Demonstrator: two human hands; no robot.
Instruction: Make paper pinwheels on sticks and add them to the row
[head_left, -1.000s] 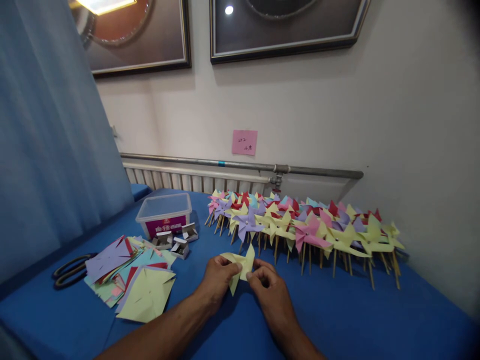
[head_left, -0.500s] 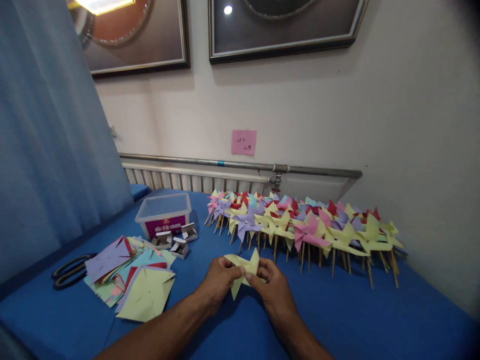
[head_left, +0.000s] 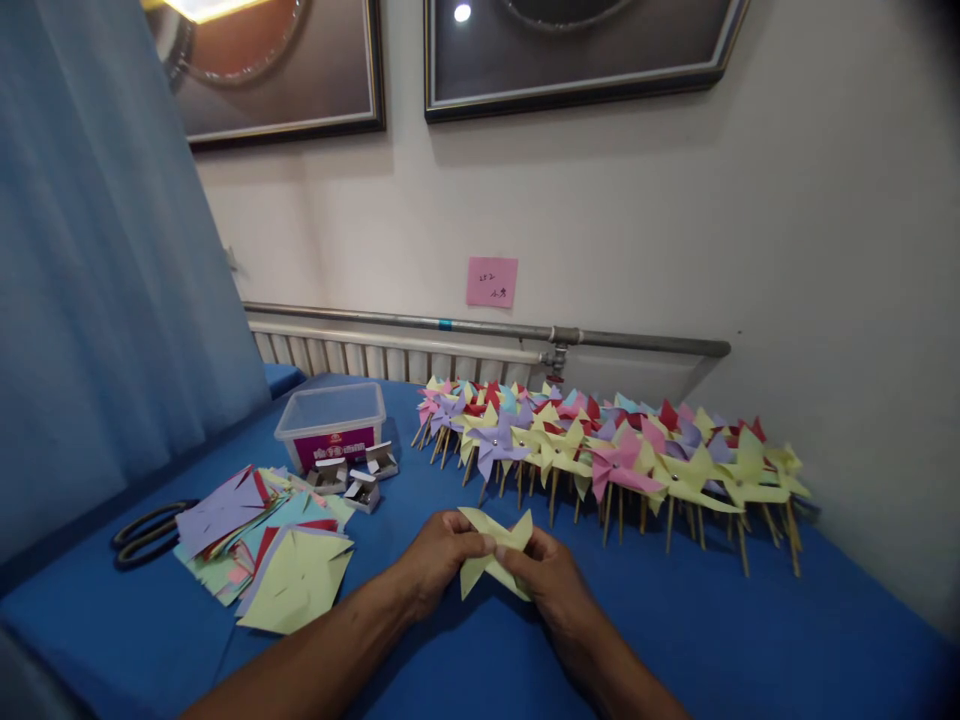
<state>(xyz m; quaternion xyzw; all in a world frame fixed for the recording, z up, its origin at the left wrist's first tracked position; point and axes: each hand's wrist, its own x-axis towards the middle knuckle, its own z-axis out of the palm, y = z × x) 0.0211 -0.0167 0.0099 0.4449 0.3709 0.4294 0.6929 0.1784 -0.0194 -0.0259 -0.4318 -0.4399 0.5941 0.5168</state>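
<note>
A pale yellow paper pinwheel (head_left: 478,577) is held above the blue cloth, its blades folded toward the middle. My left hand (head_left: 441,560) grips it from the left, thumb pressed near the centre. From the other side my right hand (head_left: 549,577) is closed on it too, its thumb also near the centre; the other fingers are partly hidden behind the paper. To the left lies a pile of cut paper squares, with a pale yellow square (head_left: 298,580) on top at the front and a purple square (head_left: 222,512) behind it.
Many finished pinwheels on sticks (head_left: 555,450) stand in rows at the back right. A clear plastic tub (head_left: 330,412) sits at the back left, with small open boxes (head_left: 364,492) of pins before it. Black-handled scissors (head_left: 146,537) lie left of the paper pile on the blue cloth (head_left: 420,670).
The pinwheel has turned slightly in my hands, and its right-hand blades are now angled differently. My right hand has shifted a little to the right. The camera view has moved slightly.
</note>
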